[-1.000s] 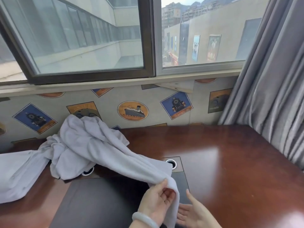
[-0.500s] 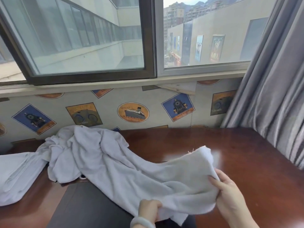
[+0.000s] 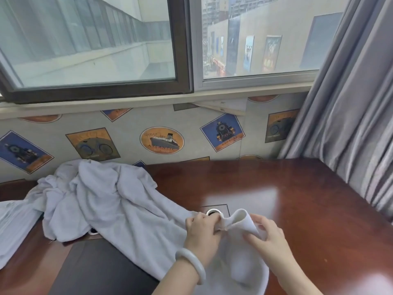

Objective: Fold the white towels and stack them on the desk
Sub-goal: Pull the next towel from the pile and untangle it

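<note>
A crumpled white towel (image 3: 110, 205) lies across the left half of the dark red wooden desk (image 3: 287, 188) and stretches toward me. My left hand (image 3: 202, 233), with a pale bangle on its wrist, grips the towel's near end in a bunch. My right hand (image 3: 265, 237) holds the same end just to the right, fingers curled over a raised fold of cloth. The rest of that end hangs down below both hands. A second white towel (image 3: 14, 226) lies at the far left edge of the desk.
A dark inlay pad (image 3: 95, 271) covers the desk's near middle, with round metal cable grommets (image 3: 213, 211) at its back corners. A patterned wall and window sill (image 3: 148, 99) stand behind the desk. Grey curtains (image 3: 350, 124) hang at the right.
My right hand came back in from the far right and now holds the towel's end close beside my left hand. The spread end has gathered into a small raised fold.
</note>
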Available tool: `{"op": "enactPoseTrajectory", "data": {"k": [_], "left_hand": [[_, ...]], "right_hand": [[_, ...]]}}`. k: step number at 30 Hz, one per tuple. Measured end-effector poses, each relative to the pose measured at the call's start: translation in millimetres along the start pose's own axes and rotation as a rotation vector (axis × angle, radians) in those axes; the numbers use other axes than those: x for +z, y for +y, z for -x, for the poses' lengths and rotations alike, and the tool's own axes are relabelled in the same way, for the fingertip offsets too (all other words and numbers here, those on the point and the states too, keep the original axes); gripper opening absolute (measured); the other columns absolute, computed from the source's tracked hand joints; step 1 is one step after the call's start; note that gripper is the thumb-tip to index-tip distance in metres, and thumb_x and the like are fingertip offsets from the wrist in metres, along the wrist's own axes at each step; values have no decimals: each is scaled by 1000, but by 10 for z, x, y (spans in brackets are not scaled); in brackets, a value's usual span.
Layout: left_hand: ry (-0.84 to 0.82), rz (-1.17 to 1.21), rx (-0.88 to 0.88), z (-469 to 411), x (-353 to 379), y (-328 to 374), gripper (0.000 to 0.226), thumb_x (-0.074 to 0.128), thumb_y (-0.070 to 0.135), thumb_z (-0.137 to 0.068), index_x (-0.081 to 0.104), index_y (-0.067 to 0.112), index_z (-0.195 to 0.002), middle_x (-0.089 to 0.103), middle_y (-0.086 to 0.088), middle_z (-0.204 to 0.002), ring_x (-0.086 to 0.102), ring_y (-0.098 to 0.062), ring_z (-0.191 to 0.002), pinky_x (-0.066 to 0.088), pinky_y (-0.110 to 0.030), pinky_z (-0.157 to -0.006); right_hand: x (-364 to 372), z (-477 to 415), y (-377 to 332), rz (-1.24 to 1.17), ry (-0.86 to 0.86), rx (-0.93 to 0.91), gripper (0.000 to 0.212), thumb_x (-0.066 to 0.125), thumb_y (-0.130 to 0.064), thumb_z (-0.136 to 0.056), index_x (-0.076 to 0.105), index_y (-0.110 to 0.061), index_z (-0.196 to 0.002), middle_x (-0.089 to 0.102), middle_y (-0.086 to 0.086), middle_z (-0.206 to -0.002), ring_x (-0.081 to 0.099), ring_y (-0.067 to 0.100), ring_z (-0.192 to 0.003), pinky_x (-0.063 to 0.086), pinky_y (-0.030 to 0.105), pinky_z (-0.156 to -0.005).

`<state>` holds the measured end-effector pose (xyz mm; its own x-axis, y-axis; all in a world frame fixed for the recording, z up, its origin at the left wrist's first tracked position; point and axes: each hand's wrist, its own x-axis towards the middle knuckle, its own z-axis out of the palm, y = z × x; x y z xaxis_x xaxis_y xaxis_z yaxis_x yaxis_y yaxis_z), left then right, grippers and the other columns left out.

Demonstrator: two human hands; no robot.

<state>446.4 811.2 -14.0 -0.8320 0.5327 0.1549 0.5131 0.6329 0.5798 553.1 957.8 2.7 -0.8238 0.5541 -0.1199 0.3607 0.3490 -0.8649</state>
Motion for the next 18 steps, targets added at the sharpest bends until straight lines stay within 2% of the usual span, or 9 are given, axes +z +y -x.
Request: {"op": "enactPoseTrajectory", "data": {"k": [3, 6, 7, 9, 11, 12, 14, 16, 18], "left_hand": [[-16, -32, 15, 89, 87, 92, 16, 55, 39, -87, 52, 37, -102, 55, 11, -94, 45, -18, -100, 26, -27, -88], [-2, 28, 83, 176, 77, 133, 17, 54, 44, -85, 58, 32, -97, 58, 14, -78, 48, -4, -85, 30, -28, -90], [-67, 27, 69, 190, 30, 112, 36, 46, 60, -85, 60, 28, -94, 58, 14, -75, 47, 1, -80, 30, -29, -91], [-237, -41, -4, 200, -82, -28, 81, 8, 87, -79, 58, 24, -82, 55, 9, -70, 47, 2, -76, 27, -32, -86], [-349, -202, -139, 154, -191, -257, 92, -9, 78, -85, 65, 25, -99, 65, 4, -92, 56, -9, -94, 25, -35, -84], [-363, -279, -270, 89, -215, -420, 81, 0, 66, -95, 66, 23, -113, 66, 0, -109, 55, -17, -108, 27, -36, -88], [-351, -393, -538, 8, -264, -671, 58, 23, 55, -101, 67, 22, -119, 58, -3, -128, 46, -22, -124, 32, -38, -99], [-348, -435, -696, 12, -308, -817, 44, 41, 48, -95, 59, 23, -126, 40, -4, -138, 34, -23, -130, 33, -36, -103], [-249, -354, -817, 59, -349, -920, 41, 49, 24, -90, 46, 23, -131, 27, -7, -141, 30, -27, -128, 35, -36, -103]], "right_hand": [[126, 70, -233, 7, 45, -52, 21, 69, -43, -86, 57, -29, -97, 57, -11, -96, 49, 6, -94, 41, 25, -82], [152, 76, -254, -38, 133, -79, 43, 68, -31, -90, 41, -15, -61, 41, -10, -51, 39, 6, -51, 32, 21, -52], [91, 73, -248, -146, 161, -50, 45, 68, -31, -90, 42, -12, -58, 38, -10, -48, 35, 8, -51, 28, 22, -49], [-101, 72, -292, -507, 159, 23, 37, 65, -28, -91, 56, -2, -65, 50, -3, -58, 44, 15, -59, 33, 26, -53], [-326, 59, -359, -770, 189, 67, 26, 61, -21, -95, 67, -3, -77, 62, 3, -66, 55, 14, -60, 43, 24, -54], [-426, 52, -397, -834, 218, 66, 24, 60, -20, -95, 70, -6, -77, 65, 1, -66, 58, 10, -58, 46, 19, -52], [-547, 25, -449, -920, 274, 48, 24, 62, -22, -94, 72, -10, -74, 68, -2, -65, 61, 8, -56, 47, 15, -48], [-562, 13, -473, -951, 314, 54, 22, 65, -23, -91, 71, -8, -76, 70, 0, -65, 64, 9, -57, 50, 17, -48], [-527, 11, -467, -967, 317, 63, 23, 66, -23, -91, 68, -6, -76, 68, 2, -61, 63, 11, -52, 51, 19, -45]]}}
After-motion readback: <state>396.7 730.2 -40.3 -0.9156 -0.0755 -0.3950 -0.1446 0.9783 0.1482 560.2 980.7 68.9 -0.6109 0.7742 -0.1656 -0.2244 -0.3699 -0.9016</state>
